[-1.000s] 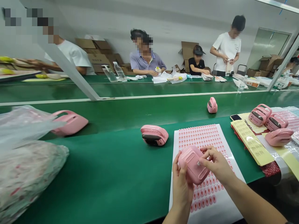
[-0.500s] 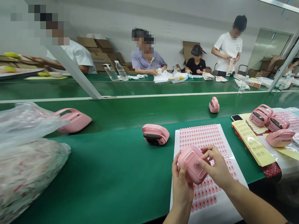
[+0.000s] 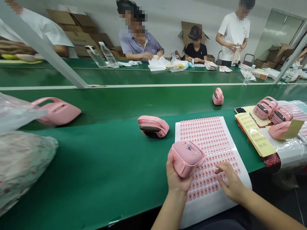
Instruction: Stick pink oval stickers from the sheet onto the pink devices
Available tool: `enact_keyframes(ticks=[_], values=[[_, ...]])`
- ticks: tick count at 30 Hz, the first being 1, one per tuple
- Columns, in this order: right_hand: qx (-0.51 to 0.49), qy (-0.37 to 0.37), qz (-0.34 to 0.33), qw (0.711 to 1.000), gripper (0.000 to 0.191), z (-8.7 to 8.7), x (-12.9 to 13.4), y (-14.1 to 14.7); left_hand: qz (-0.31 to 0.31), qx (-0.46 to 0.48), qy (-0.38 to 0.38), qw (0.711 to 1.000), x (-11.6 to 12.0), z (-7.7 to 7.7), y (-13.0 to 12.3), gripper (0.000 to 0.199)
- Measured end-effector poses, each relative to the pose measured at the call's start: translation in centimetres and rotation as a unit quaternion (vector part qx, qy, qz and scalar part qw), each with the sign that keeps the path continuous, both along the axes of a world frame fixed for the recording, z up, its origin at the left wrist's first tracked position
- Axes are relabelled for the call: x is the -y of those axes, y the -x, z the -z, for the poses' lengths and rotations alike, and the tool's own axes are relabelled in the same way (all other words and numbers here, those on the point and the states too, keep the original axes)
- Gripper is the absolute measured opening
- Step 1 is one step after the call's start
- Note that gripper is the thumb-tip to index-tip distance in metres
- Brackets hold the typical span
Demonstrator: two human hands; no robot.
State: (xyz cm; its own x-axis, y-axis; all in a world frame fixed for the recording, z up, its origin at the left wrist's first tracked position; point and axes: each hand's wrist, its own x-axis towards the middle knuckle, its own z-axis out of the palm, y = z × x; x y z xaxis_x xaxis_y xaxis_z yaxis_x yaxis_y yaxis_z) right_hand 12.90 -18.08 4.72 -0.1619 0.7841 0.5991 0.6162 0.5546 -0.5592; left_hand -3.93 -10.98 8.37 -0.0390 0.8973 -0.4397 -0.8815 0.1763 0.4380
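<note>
My left hand (image 3: 176, 179) cradles a pink plastic handled device (image 3: 186, 158) from below, with a small printed figure on its upper face. My right hand (image 3: 230, 180) lies apart from it, fingers spread on a white sheet of small pink stickers (image 3: 208, 207). Another pink device (image 3: 153, 126) sits on the green belt (image 3: 96, 153) left of the sheet, with its dark window facing me. Yellow sticker sheets (image 3: 254, 134) lie to the right of my right hand.
Several pink devices (image 3: 265, 108) stand at the right near a phone (image 3: 240, 110). Others rest on the far belt (image 3: 217, 96) and at the left (image 3: 57, 111), beside plastic bags (image 3: 21, 163). Co-workers (image 3: 139, 40) sit and stand beyond a metal rail (image 3: 40, 48).
My right hand has let go of the pink device and dropped onto the sticker sheet. The device has turned in my left hand, showing its printed face. The view has tilted upward in the picture.
</note>
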Motion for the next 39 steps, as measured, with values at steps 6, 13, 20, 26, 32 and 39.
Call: enact_keyframes(ticks=[6,13,20,26,32,39], values=[[0.158,-0.026,-0.013,0.987,0.050,3.9,2.7,-0.1,0.051,0.102,-0.068,0.991,-0.7,2.8,0.9,0.048],[0.121,-0.043,-0.028,0.991,0.050,5.0,3.2,0.2,0.050,0.167,-0.074,0.982,-1.1,2.6,0.5,0.045],[-0.360,0.144,0.034,0.921,0.034,-1.8,-0.5,2.7,0.057,0.221,-0.103,0.968,-0.4,3.6,0.4,0.056],[-0.563,0.130,0.018,0.816,0.042,-6.0,-4.5,6.8,0.050,0.250,-0.125,0.959,1.0,2.9,-1.0,0.049],[-0.548,0.139,0.032,0.824,0.041,-5.5,-4.6,8.2,0.032,0.251,-0.115,0.961,1.6,2.0,-1.5,0.052],[-0.523,0.114,0.049,0.843,0.035,-5.0,-4.7,8.8,0.018,0.228,-0.096,0.969,1.7,2.7,-1.7,0.064]])
